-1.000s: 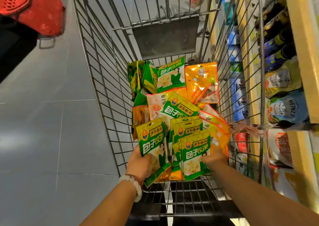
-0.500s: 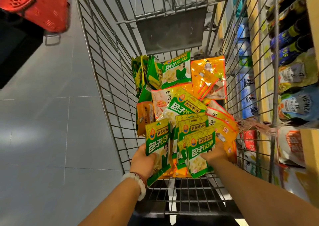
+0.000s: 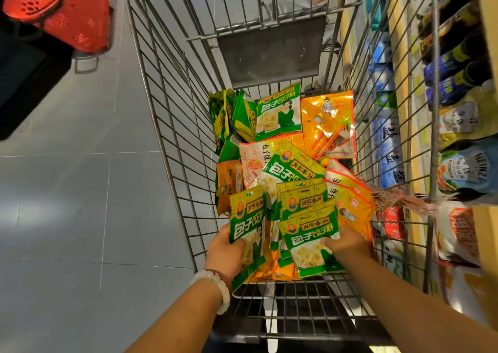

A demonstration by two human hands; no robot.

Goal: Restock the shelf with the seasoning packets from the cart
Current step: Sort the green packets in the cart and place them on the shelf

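Inside the cart [image 3: 172,126], the left hand [image 3: 225,254] grips one green packet [image 3: 246,226] upright. The right hand [image 3: 346,242] pinches a fanned stack [image 3: 310,234] of green packets.

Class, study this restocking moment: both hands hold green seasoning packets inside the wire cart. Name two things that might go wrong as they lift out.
1. The right hand grips a fanned stack of green packets; the loose ones may slip out.
2. The left hand pinches one green packet close to the wire cart wall; it might snag on the bars.
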